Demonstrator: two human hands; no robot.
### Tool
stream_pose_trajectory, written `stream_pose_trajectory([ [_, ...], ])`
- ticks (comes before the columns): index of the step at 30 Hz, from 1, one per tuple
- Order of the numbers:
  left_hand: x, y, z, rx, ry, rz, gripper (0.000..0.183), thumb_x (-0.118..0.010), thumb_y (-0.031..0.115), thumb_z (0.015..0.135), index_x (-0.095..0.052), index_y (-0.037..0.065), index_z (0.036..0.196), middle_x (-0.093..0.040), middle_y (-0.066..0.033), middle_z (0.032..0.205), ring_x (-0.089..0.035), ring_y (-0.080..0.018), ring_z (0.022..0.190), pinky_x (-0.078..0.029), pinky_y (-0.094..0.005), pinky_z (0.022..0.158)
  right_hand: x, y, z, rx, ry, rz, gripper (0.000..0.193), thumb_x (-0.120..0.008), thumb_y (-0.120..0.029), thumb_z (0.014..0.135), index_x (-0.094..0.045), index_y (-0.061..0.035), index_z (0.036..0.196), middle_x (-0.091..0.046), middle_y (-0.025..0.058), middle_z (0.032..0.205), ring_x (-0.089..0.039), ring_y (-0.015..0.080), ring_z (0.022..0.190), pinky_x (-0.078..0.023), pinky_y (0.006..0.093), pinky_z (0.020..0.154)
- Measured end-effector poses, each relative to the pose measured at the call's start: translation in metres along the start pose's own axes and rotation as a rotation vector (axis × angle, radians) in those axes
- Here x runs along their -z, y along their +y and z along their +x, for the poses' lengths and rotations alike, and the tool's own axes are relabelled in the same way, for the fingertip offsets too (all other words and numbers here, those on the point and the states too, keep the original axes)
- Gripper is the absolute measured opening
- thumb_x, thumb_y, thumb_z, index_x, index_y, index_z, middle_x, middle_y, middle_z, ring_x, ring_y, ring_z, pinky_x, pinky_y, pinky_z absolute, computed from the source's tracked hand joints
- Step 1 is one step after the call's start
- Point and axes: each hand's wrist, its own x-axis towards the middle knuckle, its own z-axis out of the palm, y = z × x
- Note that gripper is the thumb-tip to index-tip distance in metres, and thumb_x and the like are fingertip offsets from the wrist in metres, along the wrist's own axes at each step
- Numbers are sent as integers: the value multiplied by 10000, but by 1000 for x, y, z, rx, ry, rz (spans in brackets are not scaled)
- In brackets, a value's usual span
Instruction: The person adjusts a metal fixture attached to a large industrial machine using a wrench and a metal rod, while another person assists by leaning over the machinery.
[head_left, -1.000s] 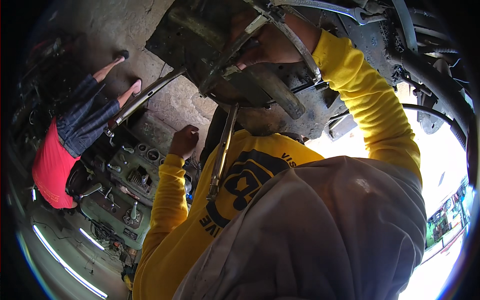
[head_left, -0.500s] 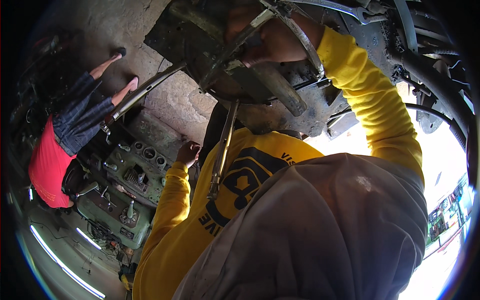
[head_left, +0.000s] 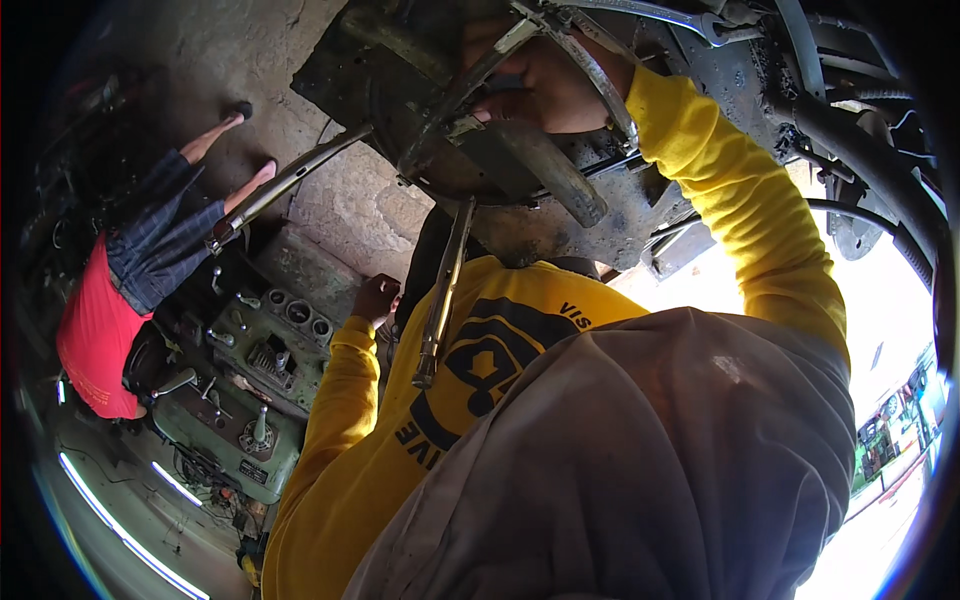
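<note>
My right hand [head_left: 560, 95] reaches in among dark metal parts at the top, its fingers curled beside a flat metal bracket [head_left: 468, 128]. Shadow and a curved metal ring with spokes [head_left: 600, 75] partly hide it; what the fingers grip cannot be made out. Below the hand, a thick worn metal bar [head_left: 555, 175] slants down to the right. Two slim metal rods stick out from the ring, one to the left [head_left: 290, 185] and one downward [head_left: 445, 300]. My left hand [head_left: 376, 299] hangs low by my side, in shadow, fingers loosely bent and apart, with nothing visible in it.
A combination wrench [head_left: 690, 20] lies at the upper right, near pipes and hoses [head_left: 870, 150]. On the left a person in a red shirt [head_left: 100, 330] stands beside a green machine with levers [head_left: 235, 430]. A stained floor [head_left: 350, 215] shows between. Grey cloth [head_left: 620, 450] covers much of the lower view.
The metal ring and rods sit slightly higher in the view. My right forearm has shifted a little to the left and up, its hand still at the bracket. My left hand has barely moved.
</note>
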Motion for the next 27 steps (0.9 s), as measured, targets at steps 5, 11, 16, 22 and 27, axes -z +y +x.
stream_pose_trajectory([
  [5, 1, 17, -7, 48, 30, -31, 155, -582, 173, 964, -606, 21, 948, -609, -58, 713, -580, -128, 598, -481, -279, 531, 7, 12, 9, -136, -227, 259, 353, -738, -308, 869, -690, -134, 1173, -708, 86, 1058, -654, 259, 1038, -484, 359, 942],
  [11, -7, -20, -13, -18, -18, 2, 158, -596, 186, 955, -602, 28, 973, -596, -44, 692, -578, -128, 603, -482, -280, 540, 10, 12, 25, 41, -284, 282, 316, -747, -245, 857, -691, -106, 1135, -689, 80, 1033, -654, 248, 994, -500, 353, 892],
  [16, -13, -38, -17, 26, -58, 15, 173, -604, 207, 954, -601, 37, 987, -598, -47, 693, -576, -123, 594, -489, -288, 545, 18, 14, 26, 102, -283, 267, 286, -755, -192, 847, -691, -83, 1104, -674, 76, 1012, -654, 239, 957, -514, 349, 851],
  [22, -16, -51, -11, -24, -85, 49, 160, -597, 200, 957, -599, 40, 969, -583, -39, 652, -567, -130, 561, -481, -287, 536, 22, 12, 19, 176, -146, 168, 253, -764, -129, 835, -692, -54, 1066, -655, 71, 987, -654, 229, 913, -530, 343, 801],
  [27, -14, -36, -2, -33, -68, 31, 157, -600, 184, 951, -607, 30, 921, -574, -29, 627, -547, -123, 542, -476, -287, 528, 6, 3, 0, -49, -155, 118, 267, -757, -100, 839, -695, -34, 1090, -650, 83, 1019, -661, 231, 905, -540, 340, 792],
])
